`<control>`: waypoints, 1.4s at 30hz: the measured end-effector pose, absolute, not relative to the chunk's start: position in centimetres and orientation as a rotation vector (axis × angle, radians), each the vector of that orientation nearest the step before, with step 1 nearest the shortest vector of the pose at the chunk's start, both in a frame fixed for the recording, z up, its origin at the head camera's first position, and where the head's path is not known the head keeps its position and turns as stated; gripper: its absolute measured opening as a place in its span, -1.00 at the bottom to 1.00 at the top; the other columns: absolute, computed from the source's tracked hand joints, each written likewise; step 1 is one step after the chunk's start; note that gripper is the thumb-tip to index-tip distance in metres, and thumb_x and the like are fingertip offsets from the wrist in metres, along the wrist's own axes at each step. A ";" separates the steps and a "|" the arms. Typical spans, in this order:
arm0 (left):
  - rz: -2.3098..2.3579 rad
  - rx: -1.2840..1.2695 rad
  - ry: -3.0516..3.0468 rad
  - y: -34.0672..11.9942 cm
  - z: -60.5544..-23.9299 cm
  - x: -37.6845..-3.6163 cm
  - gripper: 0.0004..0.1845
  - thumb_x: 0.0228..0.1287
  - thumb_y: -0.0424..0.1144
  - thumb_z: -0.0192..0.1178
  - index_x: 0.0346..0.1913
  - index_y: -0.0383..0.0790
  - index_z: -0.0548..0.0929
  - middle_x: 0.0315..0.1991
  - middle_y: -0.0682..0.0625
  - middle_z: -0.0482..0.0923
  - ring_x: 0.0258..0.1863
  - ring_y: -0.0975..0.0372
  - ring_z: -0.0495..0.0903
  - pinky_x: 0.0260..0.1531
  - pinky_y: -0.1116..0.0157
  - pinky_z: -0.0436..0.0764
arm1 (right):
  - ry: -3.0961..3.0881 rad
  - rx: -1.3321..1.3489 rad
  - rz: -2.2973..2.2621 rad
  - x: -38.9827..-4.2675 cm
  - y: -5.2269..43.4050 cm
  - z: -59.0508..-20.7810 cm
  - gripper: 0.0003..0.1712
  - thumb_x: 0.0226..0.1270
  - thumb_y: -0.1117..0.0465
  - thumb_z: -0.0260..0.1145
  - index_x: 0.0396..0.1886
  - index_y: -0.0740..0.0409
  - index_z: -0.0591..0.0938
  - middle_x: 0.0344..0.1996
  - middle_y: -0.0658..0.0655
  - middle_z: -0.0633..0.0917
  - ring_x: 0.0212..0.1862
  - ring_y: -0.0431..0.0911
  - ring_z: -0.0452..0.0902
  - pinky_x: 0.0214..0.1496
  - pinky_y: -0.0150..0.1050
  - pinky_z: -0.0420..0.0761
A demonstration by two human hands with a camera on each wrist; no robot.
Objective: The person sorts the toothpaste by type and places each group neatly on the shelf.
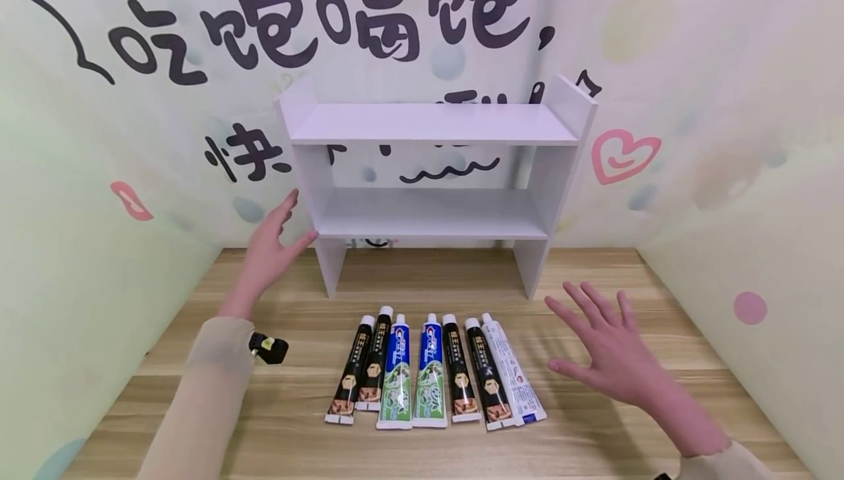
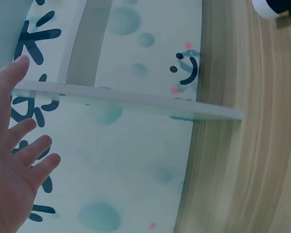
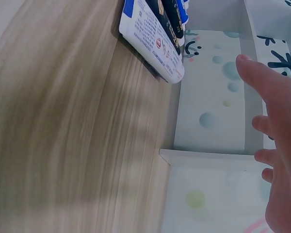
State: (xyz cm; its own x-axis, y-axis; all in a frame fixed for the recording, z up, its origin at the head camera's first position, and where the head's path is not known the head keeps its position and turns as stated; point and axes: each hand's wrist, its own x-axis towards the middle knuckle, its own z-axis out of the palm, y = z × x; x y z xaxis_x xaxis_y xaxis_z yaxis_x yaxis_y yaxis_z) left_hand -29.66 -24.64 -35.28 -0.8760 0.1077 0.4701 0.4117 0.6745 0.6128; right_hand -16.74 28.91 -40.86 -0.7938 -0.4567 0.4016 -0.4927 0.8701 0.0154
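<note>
The left hand (image 1: 269, 249), fingers released and spread, touches the left upright of the white two-tier wooden shelf (image 1: 431, 124) at the worktop's (image 1: 580, 436) rear edge. Seven toothpaste tubes (image 1: 431, 371) lie side by side at mid-worktop, caps rearward. The right hand (image 1: 609, 348) hovers flat, grasping nothing, just beside the rightmost tube.

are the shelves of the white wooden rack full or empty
Empty. In the head view both boards of the white two-tier wooden rack are bare; the seven toothpaste tubes all lie flat on the light wooden table before it.
</note>
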 end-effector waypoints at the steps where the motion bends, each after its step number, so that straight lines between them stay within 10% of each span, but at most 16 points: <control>1: -1.095 -0.397 -2.456 -24.5 -35.4 -29.9 -0.13 0.34 -0.12 0.27 0.58 -0.07 0.03 0.52 -0.28 0.17 0.42 -0.26 0.27 0.37 -0.24 0.30 | -2.644 0.701 0.130 -16.7 28.8 -40.9 0.02 0.10 -0.36 0.37 0.52 -0.15 0.25 0.56 0.16 0.15 0.62 0.06 -0.19 0.57 0.29 -0.44; 15: -1.409 -0.292 -2.291 -22.8 -37.0 -31.3 -0.27 0.32 -0.30 0.28 0.50 -0.27 0.22 0.30 -0.40 0.42 0.22 -0.21 0.53 0.14 -0.05 0.60 | -2.626 0.733 0.164 -16.7 28.4 -41.4 -0.01 0.12 -0.33 0.37 0.51 -0.13 0.27 0.55 0.17 0.18 0.60 0.12 -0.10 0.58 0.26 -0.45; 23: -1.370 -0.203 -2.274 -22.3 -37.3 -31.3 -0.39 0.32 -0.26 0.28 0.40 -0.25 0.39 0.18 -0.31 0.55 0.12 -0.09 0.61 -0.02 0.39 0.69 | -2.664 0.734 0.211 -16.5 27.7 -41.7 -0.04 0.14 -0.23 0.41 0.50 -0.11 0.27 0.52 0.22 0.22 0.52 0.23 0.05 0.57 0.33 -0.35; 34: -1.425 -0.178 -2.224 -22.0 -37.4 -30.9 -0.43 0.33 -0.27 0.27 0.37 -0.28 0.43 0.20 -0.32 0.55 0.12 -0.11 0.61 0.01 0.27 0.68 | -2.769 0.681 0.349 -16.5 25.3 -43.3 0.00 0.18 -0.23 0.39 0.55 -0.08 0.19 0.49 0.23 0.29 0.40 0.27 0.28 0.31 0.43 0.23; 42: -1.448 -0.143 -2.201 -21.9 -37.7 -31.0 -0.47 0.32 -0.27 0.28 0.33 -0.27 0.49 0.18 -0.29 0.58 0.08 -0.07 0.64 -0.13 0.61 0.63 | -2.815 0.670 0.491 -16.8 23.8 -44.9 0.00 0.20 -0.24 0.37 0.50 0.13 0.25 0.41 0.28 0.38 0.35 0.27 0.35 0.30 0.39 0.36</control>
State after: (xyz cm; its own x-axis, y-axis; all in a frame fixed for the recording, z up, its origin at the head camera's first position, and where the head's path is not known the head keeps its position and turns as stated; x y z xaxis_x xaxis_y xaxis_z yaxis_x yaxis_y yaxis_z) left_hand -31.01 -21.90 -37.66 -0.8706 -0.1798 0.4580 0.3495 0.4292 0.8328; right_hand -16.79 23.83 -44.85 -0.8757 -0.3990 0.2720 -0.4676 0.8414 -0.2709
